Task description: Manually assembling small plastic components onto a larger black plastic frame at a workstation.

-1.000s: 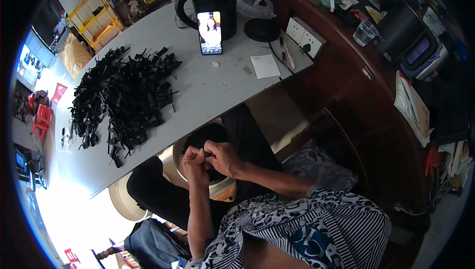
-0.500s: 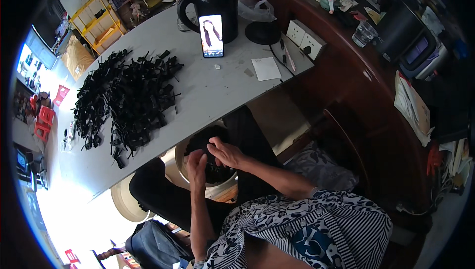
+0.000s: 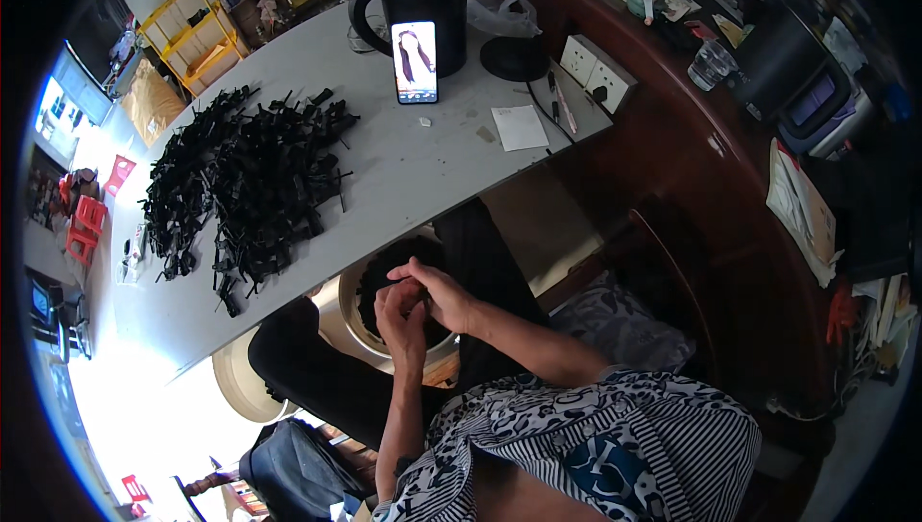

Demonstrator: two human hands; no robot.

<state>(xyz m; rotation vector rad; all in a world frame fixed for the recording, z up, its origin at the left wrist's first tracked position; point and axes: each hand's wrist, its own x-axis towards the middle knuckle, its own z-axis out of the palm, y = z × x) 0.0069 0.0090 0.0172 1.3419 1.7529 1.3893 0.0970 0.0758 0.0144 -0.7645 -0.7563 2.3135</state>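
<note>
My left hand (image 3: 401,322) and my right hand (image 3: 440,295) meet above a round light-coloured tub (image 3: 348,322) between my knees. The left fingers are curled inward. My right hand comes across from the right, its fingers bent over the left fingertips. Whatever lies between them is too small or hidden to make out. Dark pieces (image 3: 376,272) fill the tub beneath. On the grey table (image 3: 403,171) to the far left spreads a heap of small black plastic parts (image 3: 254,176) with thin stems.
A lit phone (image 3: 415,63) leans on a black kettle (image 3: 437,3). To its right are a round black base (image 3: 511,59), white paper (image 3: 520,128), pens (image 3: 565,107) and a power strip (image 3: 595,72). The table edge runs just beyond my hands. A dark bag (image 3: 298,469) is at lower left.
My hands have come together; the left has moved right and turned inward to meet the right. The heap looks the same, and the whole view has shifted slightly.
</note>
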